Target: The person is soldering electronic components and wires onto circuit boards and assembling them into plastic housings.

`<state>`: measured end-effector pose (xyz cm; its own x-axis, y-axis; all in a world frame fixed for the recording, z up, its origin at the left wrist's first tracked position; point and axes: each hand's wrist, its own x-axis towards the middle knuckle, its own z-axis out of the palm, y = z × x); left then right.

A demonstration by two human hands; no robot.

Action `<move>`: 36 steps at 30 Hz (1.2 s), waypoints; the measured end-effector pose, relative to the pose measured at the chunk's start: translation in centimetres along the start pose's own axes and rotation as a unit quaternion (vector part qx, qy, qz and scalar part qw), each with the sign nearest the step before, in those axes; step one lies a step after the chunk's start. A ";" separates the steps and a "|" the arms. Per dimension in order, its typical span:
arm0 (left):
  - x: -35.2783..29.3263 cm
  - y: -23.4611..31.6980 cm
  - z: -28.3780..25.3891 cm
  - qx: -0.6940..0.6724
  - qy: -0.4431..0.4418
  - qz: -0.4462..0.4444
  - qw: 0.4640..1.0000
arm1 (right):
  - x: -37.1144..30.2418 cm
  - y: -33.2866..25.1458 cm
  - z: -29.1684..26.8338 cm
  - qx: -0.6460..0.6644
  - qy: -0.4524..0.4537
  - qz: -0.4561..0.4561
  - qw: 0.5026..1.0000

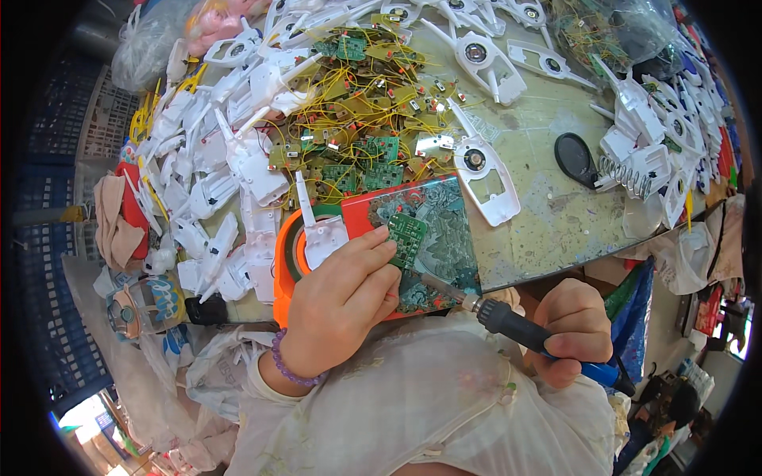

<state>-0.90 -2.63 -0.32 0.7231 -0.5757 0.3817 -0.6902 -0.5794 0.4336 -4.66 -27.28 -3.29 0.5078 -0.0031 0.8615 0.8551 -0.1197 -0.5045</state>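
Note:
My left hand [337,297], with a purple bead bracelet at its wrist, pinches a small green circuit board [408,236] by its left edge. The board lies over a red and dark patterned flat pad [444,214] at the table's front edge. A soldering iron [512,319] with a black and blue handle is gripped in my right hand [575,325]. Its tip points left, close to the board's lower edge; whether they touch I cannot tell. Beside my left hand, a white plastic shell [324,236] rests on an orange ring-shaped object [283,274].
Beyond the pad lies a heap of boards with yellow wires [373,103]. White plastic housings [246,166] pile up on the left, and more housings [635,119] lie at the right. A white housing with a round speaker [480,163] and a black round lid [575,159] lie on the table [548,214].

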 end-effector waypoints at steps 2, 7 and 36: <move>0.0 0.0 0.0 0.000 -0.002 0.000 1.000 | 0.1 0.1 0.0 0.001 -0.006 0.001 1.000; 0.1 0.0 -0.2 -0.004 -0.005 0.001 1.000 | 0.1 0.2 0.1 0.000 -0.013 -0.001 1.000; 0.0 0.0 0.3 0.009 0.013 0.001 1.000 | -0.2 0.2 -0.5 0.034 -0.050 -0.070 0.996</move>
<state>-0.88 -2.78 -0.55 0.7214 -0.5626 0.4038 -0.6925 -0.5886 0.4172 -4.63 -27.77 -3.51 0.3884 0.1073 0.9152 0.9215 -0.0439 -0.3859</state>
